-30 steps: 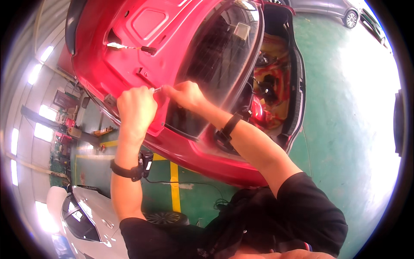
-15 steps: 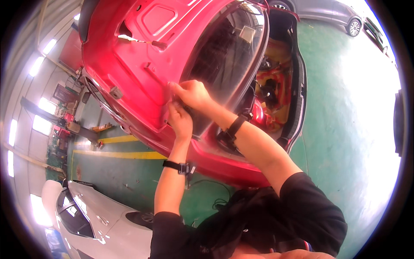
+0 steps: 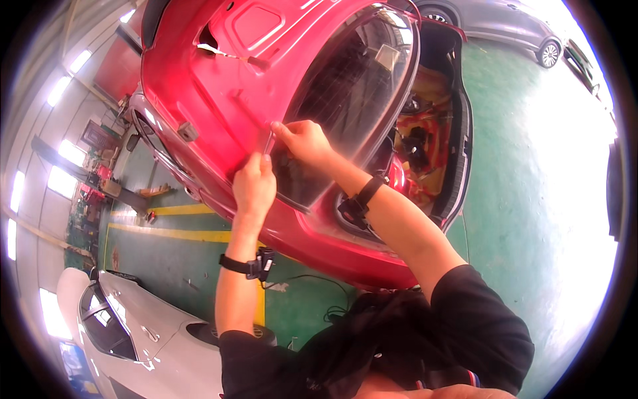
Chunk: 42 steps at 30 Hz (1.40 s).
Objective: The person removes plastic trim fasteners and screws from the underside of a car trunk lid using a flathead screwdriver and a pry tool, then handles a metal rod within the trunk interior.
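Observation:
A red tailgate (image 3: pixel 219 100) stands raised before me, its inner panel facing up beside the dark rear window (image 3: pixel 332 93). My right hand (image 3: pixel 306 141) is closed in a pinch near the window's edge, on the upper end of a thin shiny rod-like piece (image 3: pixel 268 143). Just below and to the left, my left hand (image 3: pixel 254 183) is closed around the lower end of that piece. Its exact kind is too small to tell. A wiring piece with a dark connector (image 3: pixel 256 62) sticks out of an opening in the panel, and a metal latch (image 3: pixel 188 131) sits at the panel's edge.
The open boot (image 3: pixel 425 126), with bare inner parts, lies right of the window. A white car (image 3: pixel 146 326) stands at the lower left and a grey car (image 3: pixel 498 23) at the upper right. A cable (image 3: pixel 339 309) lies on the green floor (image 3: pixel 518 166).
My left hand has moved left and down, away from the right, and the thin piece now shows between them. The view has shifted slightly, with the tailgate further right.

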{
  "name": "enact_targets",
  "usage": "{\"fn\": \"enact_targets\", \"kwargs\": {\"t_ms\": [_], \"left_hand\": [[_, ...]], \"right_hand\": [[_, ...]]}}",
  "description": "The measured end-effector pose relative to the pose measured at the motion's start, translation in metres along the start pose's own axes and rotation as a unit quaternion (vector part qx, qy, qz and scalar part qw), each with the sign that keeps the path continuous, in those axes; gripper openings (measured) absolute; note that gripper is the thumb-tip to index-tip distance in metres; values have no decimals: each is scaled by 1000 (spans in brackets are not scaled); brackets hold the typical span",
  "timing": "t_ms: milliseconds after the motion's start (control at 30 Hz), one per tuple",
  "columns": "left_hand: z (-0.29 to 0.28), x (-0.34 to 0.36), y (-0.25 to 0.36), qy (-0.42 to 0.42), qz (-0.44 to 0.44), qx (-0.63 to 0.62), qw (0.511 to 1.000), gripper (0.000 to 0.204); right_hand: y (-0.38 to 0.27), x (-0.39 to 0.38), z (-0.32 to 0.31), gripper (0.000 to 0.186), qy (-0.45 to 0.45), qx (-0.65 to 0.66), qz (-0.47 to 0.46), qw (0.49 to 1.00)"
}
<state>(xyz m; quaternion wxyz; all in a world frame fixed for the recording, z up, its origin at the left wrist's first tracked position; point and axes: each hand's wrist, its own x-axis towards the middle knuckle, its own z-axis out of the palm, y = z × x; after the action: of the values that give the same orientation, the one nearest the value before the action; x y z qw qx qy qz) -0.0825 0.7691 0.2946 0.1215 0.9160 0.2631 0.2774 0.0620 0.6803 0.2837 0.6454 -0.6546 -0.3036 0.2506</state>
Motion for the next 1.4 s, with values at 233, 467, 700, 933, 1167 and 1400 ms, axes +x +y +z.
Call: {"fn": "enact_targets", "kwargs": {"t_ms": [233, 467, 700, 933, 1167, 1400], "left_hand": [[-61, 40, 39, -113, 37, 210, 971, 33], [-97, 72, 75, -166, 6, 329, 929, 35], [-69, 51, 61, -74, 80, 294, 949, 26], [25, -4, -11, -2, 7, -45, 999, 35], [84, 3, -11, -71, -100, -377, 918, 30], [18, 0, -14, 1, 52, -65, 997, 21]], "right_hand": [[1, 1, -7, 56, 13, 2, 12, 1000], [-4, 3, 3, 66, 9, 0, 8, 1000], [-3, 2, -7, 66, 6, -6, 26, 1000], [-11, -6, -7, 66, 20, -9, 23, 999], [-2, 3, -5, 66, 26, -22, -8, 999], [-6, -3, -8, 65, -5, 13, 21, 1000]]}}
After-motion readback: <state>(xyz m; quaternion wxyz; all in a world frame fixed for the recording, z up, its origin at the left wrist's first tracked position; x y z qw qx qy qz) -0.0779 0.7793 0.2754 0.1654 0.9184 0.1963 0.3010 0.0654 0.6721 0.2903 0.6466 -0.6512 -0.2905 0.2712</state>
